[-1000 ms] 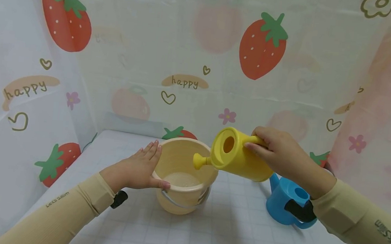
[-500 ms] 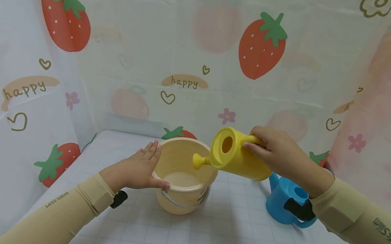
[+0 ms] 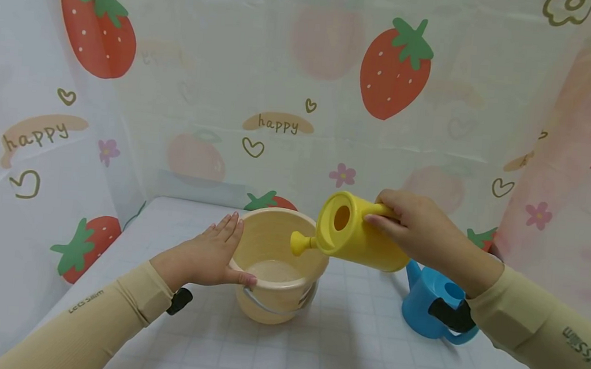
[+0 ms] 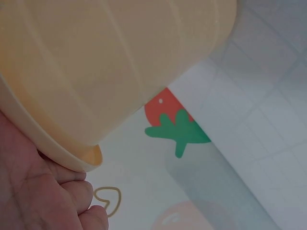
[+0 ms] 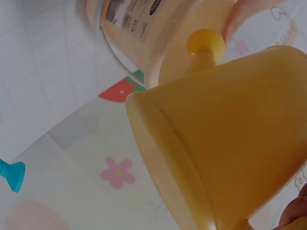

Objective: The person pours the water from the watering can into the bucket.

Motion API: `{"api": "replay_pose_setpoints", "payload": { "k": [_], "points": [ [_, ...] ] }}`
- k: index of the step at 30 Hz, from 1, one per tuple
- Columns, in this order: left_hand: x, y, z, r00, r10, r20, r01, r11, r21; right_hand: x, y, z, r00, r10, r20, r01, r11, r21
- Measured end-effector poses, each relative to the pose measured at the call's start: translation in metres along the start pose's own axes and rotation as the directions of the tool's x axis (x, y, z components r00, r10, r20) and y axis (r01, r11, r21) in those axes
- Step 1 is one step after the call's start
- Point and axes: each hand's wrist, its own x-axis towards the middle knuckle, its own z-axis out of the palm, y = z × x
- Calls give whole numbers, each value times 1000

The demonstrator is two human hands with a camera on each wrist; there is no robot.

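Left hand (image 3: 205,258) is resting on the bucket (image 3: 268,231), thumb (image 3: 242,277) spread from straight fingers (image 3: 229,227); right hand (image 3: 419,224) is clasping the handle (image 3: 384,210) of the yellow watering can (image 3: 359,240), holding it tilted, spout (image 3: 300,244) at bucket's mouth, contents unclear.

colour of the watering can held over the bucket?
Yellow watering can, spout included; best seen in the head view.

Above the left fingers (image 3: 225,229), the backdrop (image 3: 283,79) reads “happy” (twice in full); behind the fingers, both sleeves (image 3: 108,317) read “Lets Slim”.
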Motion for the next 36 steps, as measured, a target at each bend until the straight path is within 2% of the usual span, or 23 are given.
{"api": "replay_pose_setpoints", "payload": {
  "k": [36],
  "points": [
    [1, -1, 1, 1000, 6, -10, -6, 1000, 2, 4, -3, 3, 999, -17, 29, 18, 1000, -13]
  ]
}}
